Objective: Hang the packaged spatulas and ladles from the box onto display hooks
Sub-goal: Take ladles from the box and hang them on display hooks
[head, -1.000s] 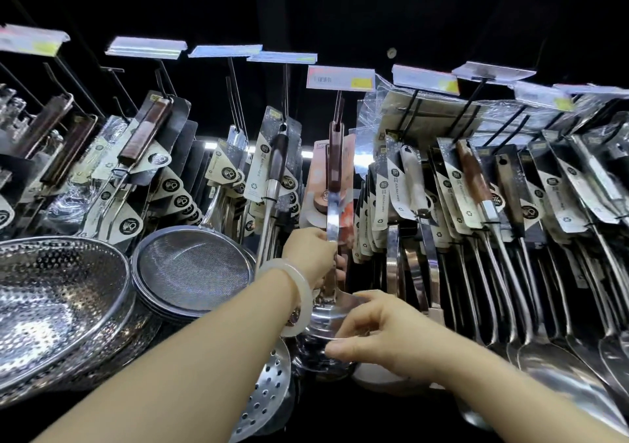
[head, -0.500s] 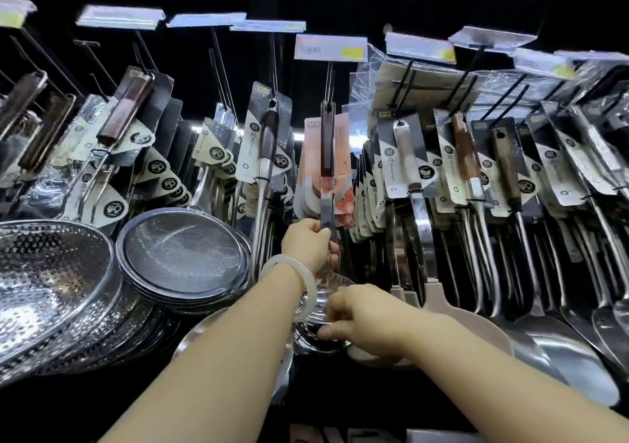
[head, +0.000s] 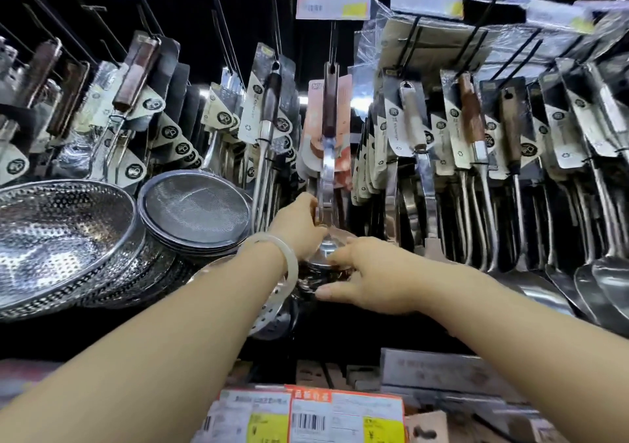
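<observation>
Perforated steel basins stacked left, mesh strainers beside; price tags up top.

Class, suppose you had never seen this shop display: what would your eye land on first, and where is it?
First, the two bare forearms reaching to the centre, where the left hand grips the shaft of a ladle hanging below the middle price tag, and the right hand touches its bowl. At far left gleams a perforated steel basin.
</observation>
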